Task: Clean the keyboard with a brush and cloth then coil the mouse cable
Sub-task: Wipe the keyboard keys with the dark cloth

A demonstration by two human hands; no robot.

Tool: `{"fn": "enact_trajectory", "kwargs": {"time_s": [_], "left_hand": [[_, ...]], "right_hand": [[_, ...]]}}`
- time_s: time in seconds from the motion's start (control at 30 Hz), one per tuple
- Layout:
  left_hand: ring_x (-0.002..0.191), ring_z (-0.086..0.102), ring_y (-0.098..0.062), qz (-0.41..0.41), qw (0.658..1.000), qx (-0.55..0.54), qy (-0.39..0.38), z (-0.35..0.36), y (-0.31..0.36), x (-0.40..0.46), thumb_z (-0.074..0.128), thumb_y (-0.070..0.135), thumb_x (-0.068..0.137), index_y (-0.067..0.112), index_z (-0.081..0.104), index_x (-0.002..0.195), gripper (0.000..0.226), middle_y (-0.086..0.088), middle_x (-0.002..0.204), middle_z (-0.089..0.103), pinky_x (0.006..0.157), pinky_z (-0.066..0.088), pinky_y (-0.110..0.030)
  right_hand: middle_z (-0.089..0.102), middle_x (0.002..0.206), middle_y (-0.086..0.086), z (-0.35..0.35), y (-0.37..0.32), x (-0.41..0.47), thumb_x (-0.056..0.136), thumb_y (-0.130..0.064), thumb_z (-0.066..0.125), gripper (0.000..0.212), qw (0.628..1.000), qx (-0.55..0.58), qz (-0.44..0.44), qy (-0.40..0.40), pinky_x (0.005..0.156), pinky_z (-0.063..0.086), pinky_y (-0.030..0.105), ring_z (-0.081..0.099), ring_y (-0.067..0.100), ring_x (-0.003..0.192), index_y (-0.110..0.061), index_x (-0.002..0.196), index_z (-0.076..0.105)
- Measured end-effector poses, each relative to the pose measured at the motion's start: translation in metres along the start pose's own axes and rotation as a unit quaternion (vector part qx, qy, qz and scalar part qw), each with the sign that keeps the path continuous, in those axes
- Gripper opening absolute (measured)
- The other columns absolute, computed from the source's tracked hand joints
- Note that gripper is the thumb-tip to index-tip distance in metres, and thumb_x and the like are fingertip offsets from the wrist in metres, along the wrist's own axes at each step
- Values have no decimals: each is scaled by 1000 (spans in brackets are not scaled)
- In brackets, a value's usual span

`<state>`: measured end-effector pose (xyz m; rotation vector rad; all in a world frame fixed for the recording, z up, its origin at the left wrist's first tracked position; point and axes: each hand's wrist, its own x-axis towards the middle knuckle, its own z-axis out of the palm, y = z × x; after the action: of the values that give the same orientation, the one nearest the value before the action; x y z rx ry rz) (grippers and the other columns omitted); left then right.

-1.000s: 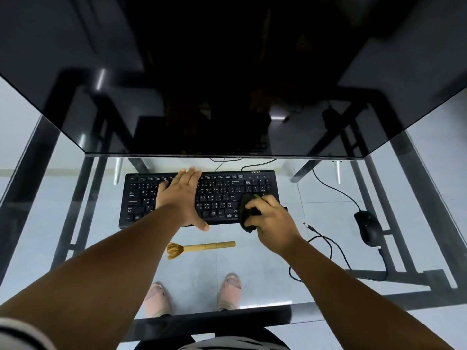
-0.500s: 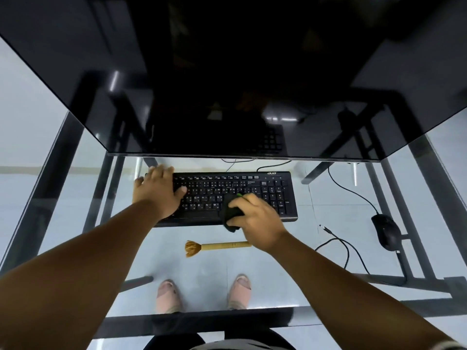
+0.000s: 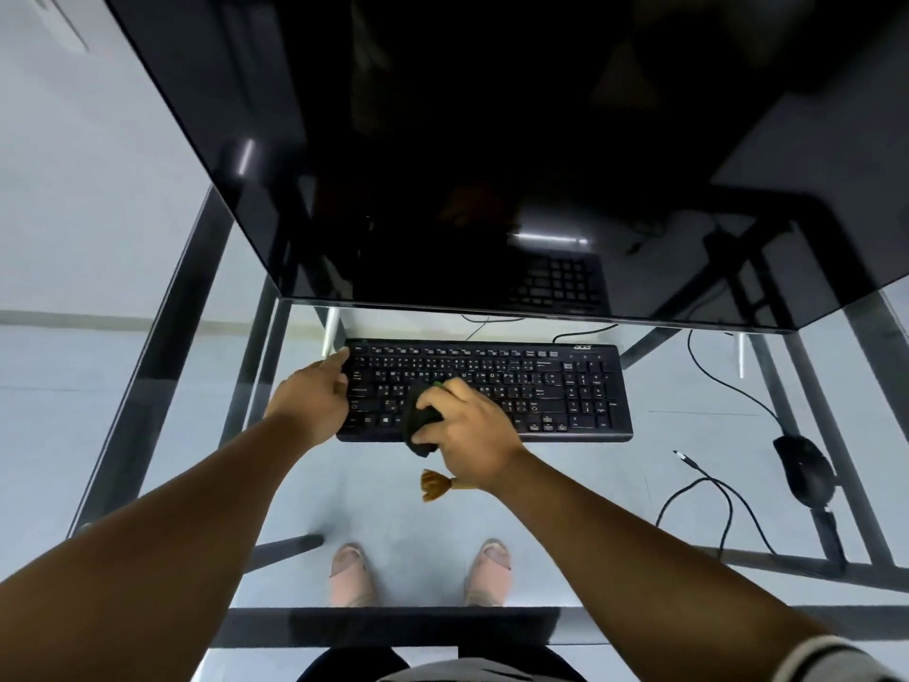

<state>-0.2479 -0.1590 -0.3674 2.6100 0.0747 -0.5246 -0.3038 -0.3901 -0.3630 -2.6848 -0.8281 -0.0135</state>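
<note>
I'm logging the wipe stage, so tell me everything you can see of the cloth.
The cloth is dark, nearly black, soft and bunched into a wad. The right hand grips it, fingers curled over its top. It presses on the keyboard at the lower middle rows, its bottom overhanging the near edge. A green speck shows at its top; most is hidden by the hand.

A transparent glass surface (image 3: 590, 489) is resting on a black metal frame (image 3: 162, 356). A pale grey floor (image 3: 74, 435) is showing through the glass. A large dark monitor screen (image 3: 492, 140) is filling the upper view and reflecting a strip light (image 3: 548, 238). A pale wall (image 3: 74, 189) is standing at left.
</note>
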Motion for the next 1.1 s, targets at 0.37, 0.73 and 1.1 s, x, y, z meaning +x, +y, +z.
{"fn": "enact_trajectory", "kwargs": {"time_s": [0.37,0.73,1.1], "left_hand": [[81,63,-20,-26,983,-140,112,-1,-34,-20,46,35,99,29,63,114,24,4,88,68,70,45,-28],[57,66,-18,-227,892,-388,-50,29,-8,-51,67,33,90,7,71,78,28,-8,66,70,55,52,-24],[58,59,-16,-276,828,-479,-94,27,24,-62,82,17,76,4,71,80,17,-9,70,65,57,52,-23]], "right_hand": [[48,139,-10,0,-16,6,71,-19,59,58,991,89,64,-72,100,34,37,41,18,124,-39,125,62],[54,100,-14,-21,3,6,82,-51,64,29,931,131,321,-119,93,44,37,53,8,99,-32,104,66],[64,86,-12,-20,11,12,84,-39,70,13,915,148,342,-156,84,51,35,62,14,86,-30,91,64]]}}
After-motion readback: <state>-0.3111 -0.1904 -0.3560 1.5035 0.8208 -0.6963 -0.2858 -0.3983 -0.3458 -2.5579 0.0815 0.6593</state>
